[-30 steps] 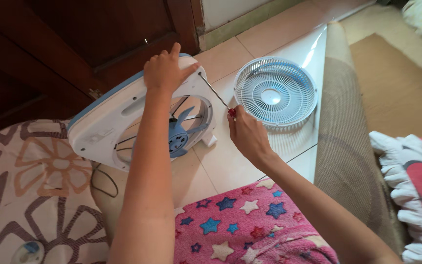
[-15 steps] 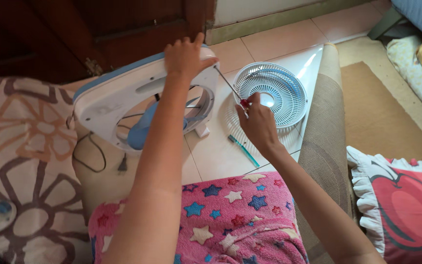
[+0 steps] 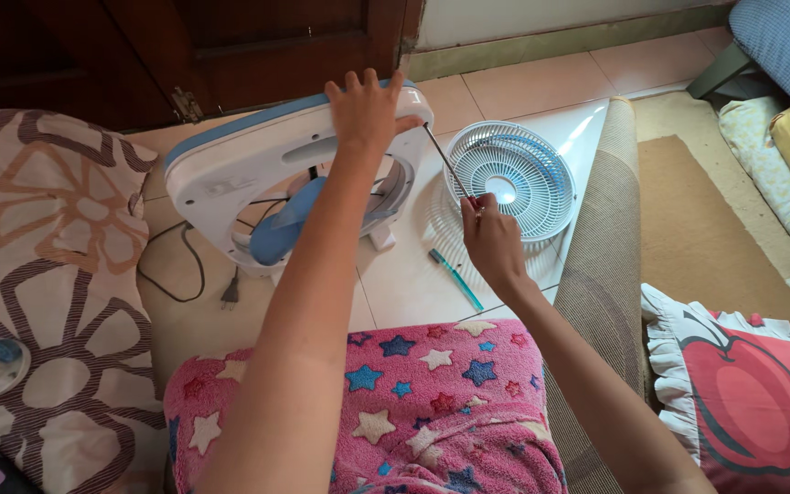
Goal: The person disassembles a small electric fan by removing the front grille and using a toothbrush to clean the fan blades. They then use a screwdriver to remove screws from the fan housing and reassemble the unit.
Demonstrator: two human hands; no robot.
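- Tiled floor [image 3: 413, 284], pale, carries all.
- Fan housing [image 3: 230, 174] far left, w/ cord [image 3: 176, 274].
- Round grille [image 3: 514, 178] far right.
- Teal pen [image 3: 456, 280] betw. them.
- Brown mat [image 3: 715, 229] right.
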